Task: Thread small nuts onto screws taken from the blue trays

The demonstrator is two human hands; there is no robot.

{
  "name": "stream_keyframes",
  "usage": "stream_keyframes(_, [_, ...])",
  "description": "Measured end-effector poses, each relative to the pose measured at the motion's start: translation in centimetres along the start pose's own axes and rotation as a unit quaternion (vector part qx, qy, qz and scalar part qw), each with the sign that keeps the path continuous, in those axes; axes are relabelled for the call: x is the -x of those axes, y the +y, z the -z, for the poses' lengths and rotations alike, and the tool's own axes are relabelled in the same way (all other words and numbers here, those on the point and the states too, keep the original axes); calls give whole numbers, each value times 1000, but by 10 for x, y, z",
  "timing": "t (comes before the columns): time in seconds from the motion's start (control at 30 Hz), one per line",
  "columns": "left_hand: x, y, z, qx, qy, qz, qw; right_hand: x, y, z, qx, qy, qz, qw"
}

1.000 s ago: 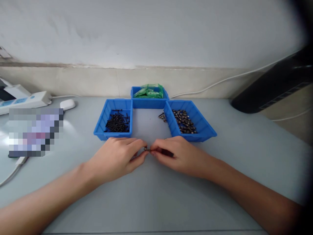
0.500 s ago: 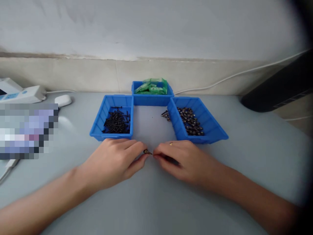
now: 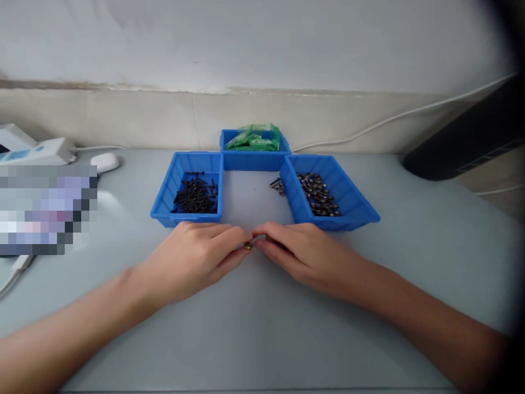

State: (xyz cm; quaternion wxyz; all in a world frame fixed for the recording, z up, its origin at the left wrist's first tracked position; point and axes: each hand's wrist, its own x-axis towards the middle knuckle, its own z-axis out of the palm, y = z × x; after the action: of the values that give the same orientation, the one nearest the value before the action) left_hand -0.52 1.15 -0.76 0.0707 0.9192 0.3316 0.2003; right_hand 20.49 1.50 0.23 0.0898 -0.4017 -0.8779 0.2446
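Observation:
My left hand point(image 3: 200, 254) is closed in a pinch, holding a small brass-coloured metal piece point(image 3: 248, 245) between thumb and index finger. Its exact kind is too small to make out. Right beside it is my right hand point(image 3: 309, 254), its index finger reaching to the left fingertips. The right thumb and index finger are slightly apart, and I see nothing between them. Just beyond the left hand, a blue bin point(image 3: 164, 210) holds black screws point(image 3: 196, 194). Past the right hand, another blue bin point(image 3: 356, 210) holds small shiny brown-and-silver metal pieces point(image 3: 318, 194).
A third blue bin point(image 3: 256, 161) at the back contains green plastic packets point(image 3: 256, 139). Several loose metal pieces point(image 3: 276, 185) lie against the right bin. On the left are a white case point(image 3: 105, 162), a power strip point(image 3: 53, 152) and a blurred-out object point(image 3: 45, 210). A black cylinder point(image 3: 451, 139) stands far right.
The metal piece has turned between the left fingers, its round end now facing me. The right fingertips have parted from a pinch and moved closer to the left hand.

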Motion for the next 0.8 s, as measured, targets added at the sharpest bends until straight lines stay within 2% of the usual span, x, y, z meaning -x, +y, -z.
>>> stream_keyframes(0.2, [1,2,2,10,18,-44,999,-1,1,2,-20,5,45,999])
stream_keyframes(0.43, [0,2,2,1,20,3,1000,-2,1,4,-24,24,48,998])
stream_keyframes(0.6, [-1,4,2,4,-4,9,1000,-2,2,1,-10,27,34,999])
stream_keyframes(0.8, [-1,4,2,-19,-30,9,999,0,5,0,15,35,50,998])
